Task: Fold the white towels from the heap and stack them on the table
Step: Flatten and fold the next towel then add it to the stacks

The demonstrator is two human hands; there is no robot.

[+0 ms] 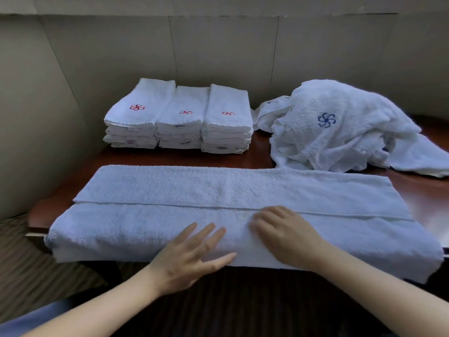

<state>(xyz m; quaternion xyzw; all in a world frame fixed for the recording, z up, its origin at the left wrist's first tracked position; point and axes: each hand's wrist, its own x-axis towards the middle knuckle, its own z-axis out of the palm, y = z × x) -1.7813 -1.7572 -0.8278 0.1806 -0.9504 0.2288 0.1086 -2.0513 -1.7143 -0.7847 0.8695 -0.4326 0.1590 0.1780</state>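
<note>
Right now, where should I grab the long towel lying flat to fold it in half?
Probably take the long towel by its two corners at one short end, say the right end, coming from that side. It lies as a long flat strip across the table, already folded lengthwise, so lifting one end carries it over to the other. Both hands now rest flat mid-strip.

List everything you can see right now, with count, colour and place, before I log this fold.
Folded towel stacks: three side by side, white with red emblems on top, far left-centre of the table.
Towel heap: one, white, a blue emblem showing, far right of the table.
Long towel: one, white, folded lengthwise, spread across the near edge.
Table: one, dark reddish-brown wood.
Wall panels: beige, behind the table.
Left hand: flat, fingers spread, on the long towel's near edge.
Right hand: flat on the long towel, beside the left.
</note>
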